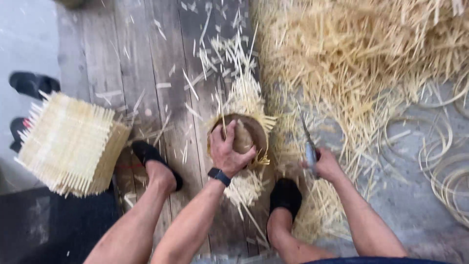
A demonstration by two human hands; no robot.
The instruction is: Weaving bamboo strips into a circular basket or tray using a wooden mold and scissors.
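My left hand (pixel 228 151), with a dark watch on its wrist, grips a short brown piece of wood (pixel 243 137) standing upright on a round wooden chopping block (pixel 261 131) between my feet. To the right, my right hand (pixel 326 165) is shut on the handle of a long narrow knife (pixel 308 139) whose blade points away from me, over the straw-coloured litter. Thin pale splints lie around the block and on it.
A stack of woven pale lattice mats (pixel 71 144) sits at the left on the plank floor (pixel 137 68). A big heap of thin pale strips (pixel 356 54) fills the upper right, with coiled strips (pixel 447 161) at the far right. Dark shoes (pixel 31 84) lie at the left edge.
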